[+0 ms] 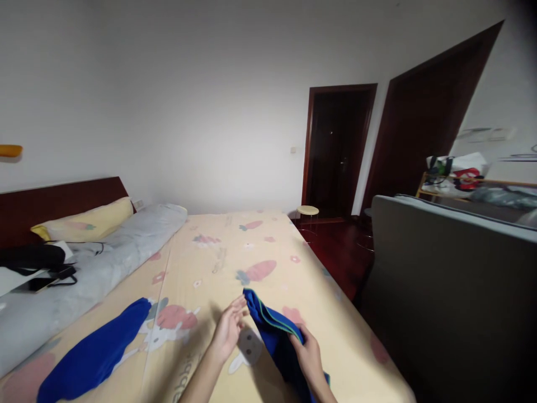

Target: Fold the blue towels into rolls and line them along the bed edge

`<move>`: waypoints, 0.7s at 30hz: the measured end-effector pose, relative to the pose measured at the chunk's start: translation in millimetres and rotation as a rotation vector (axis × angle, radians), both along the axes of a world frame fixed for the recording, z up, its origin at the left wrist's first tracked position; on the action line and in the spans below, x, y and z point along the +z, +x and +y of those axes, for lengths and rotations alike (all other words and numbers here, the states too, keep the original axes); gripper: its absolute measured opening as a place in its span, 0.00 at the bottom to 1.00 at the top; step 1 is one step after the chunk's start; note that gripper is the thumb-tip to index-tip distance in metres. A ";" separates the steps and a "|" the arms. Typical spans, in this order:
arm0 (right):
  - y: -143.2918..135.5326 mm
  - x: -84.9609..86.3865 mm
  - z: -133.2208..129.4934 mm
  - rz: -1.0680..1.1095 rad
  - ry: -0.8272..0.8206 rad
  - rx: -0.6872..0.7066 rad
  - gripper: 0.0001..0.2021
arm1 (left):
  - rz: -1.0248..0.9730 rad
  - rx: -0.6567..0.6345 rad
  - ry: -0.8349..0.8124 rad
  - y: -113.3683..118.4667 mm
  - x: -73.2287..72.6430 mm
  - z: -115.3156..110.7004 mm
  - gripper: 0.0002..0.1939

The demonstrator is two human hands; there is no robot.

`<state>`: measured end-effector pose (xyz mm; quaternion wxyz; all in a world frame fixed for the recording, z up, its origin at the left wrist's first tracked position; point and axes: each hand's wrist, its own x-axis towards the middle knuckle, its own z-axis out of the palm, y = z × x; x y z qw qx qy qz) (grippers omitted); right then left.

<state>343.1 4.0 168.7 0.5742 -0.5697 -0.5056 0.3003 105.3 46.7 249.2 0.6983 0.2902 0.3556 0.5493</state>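
Note:
A blue cloth with green edging [272, 327] hangs in folds above the bed, its upper edges lying side by side. My right hand [307, 348] is closed on it near the right end of the green edge, thumb in front. Just left of the cloth's far corner, my left hand [230, 324] is raised with fingers stretched out and nothing in them. Whether its fingertips touch the cloth, I cannot tell. Another blue cloth piece [98, 352] lies flat on the bed at the left. Part of the held cloth is hidden behind my right hand and forearm.
The bed [226, 240] has a yellow sheet printed with carrots and rabbits. Along its left side lie a grey rolled quilt [138, 238], a yellow pillow [92, 221] and a black bag [33, 257]. A stool [307, 210] and a dark grey panel [444, 291] stand at right.

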 end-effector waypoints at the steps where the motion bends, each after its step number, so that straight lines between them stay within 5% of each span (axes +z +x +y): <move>1: -3.5 -3.9 0.2 0.067 -0.044 0.010 0.14 | 0.114 0.026 -0.031 7.4 -20.2 -3.3 0.18; 3: -12.1 -16.5 0.0 0.195 -0.130 0.036 0.14 | 0.345 0.068 -0.014 25.0 -60.9 -15.6 0.12; 6: -26.6 -40.3 -4.3 0.330 -0.231 0.118 0.17 | 0.462 -0.056 -0.027 51.8 -112.6 -40.7 0.14; 10: -41.0 -63.4 -17.1 0.483 -0.309 0.254 0.19 | 0.676 -0.013 0.101 71.3 -157.1 -65.7 0.17; 15: -48.3 -72.3 -35.2 0.635 -0.347 0.349 0.21 | 0.900 0.107 0.152 69.8 -185.3 -84.0 0.22; 21: -54.8 -68.2 -54.1 0.839 -0.398 0.382 0.20 | 0.871 0.185 0.162 67.5 -194.7 -107.0 0.32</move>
